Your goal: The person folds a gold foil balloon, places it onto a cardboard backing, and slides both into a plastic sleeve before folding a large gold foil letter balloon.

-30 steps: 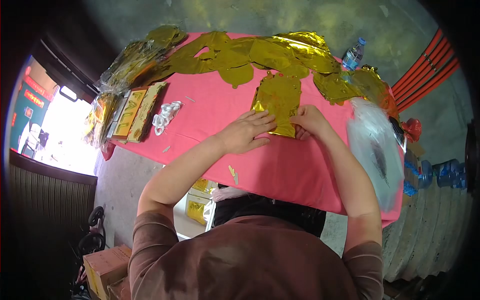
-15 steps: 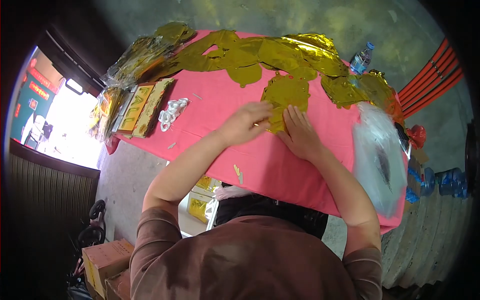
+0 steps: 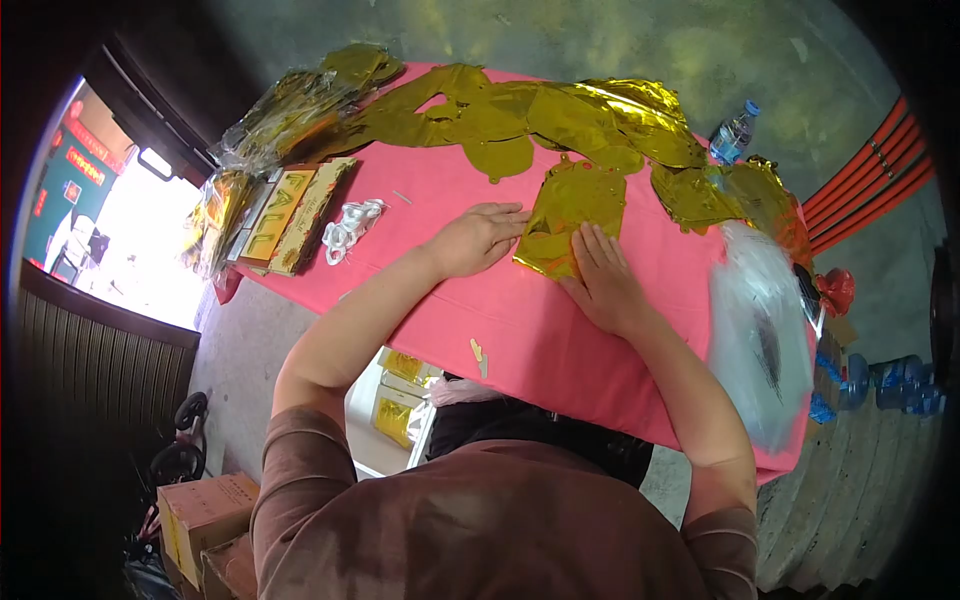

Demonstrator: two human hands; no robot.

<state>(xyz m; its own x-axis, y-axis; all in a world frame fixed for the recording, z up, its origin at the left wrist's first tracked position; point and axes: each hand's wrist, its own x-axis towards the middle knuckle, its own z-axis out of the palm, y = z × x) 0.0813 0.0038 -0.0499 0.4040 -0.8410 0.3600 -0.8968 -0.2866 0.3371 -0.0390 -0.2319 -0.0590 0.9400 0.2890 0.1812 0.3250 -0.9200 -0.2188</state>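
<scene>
A flat gold foil sheet [image 3: 580, 205] lies on the pink tablecloth [image 3: 440, 330] in the middle. My right hand [image 3: 605, 275] rests flat on its lower right part, fingers stretched out. On the cloth at the sheet's left edge lies my left hand [image 3: 478, 240], its fingers extended and holding nothing; the fingertips are at or near the foil. Overlapping gold foil pieces [image 3: 490, 112] spread along the far edge of the table, behind the sheet.
White ribbon [image 3: 350, 228] and a flat printed pack [image 3: 290, 218] lie at the left, near wrapped foil packets [image 3: 290, 115]. Clear plastic bags [image 3: 762, 330] cover the right end. A water bottle [image 3: 733, 135] stands at the back right. Small scraps [image 3: 479, 355] lie near the front edge.
My left hand has moved left, off the foil sheet and onto the cloth. More of the sheet's lower left part now shows. My right hand still lies on the sheet.
</scene>
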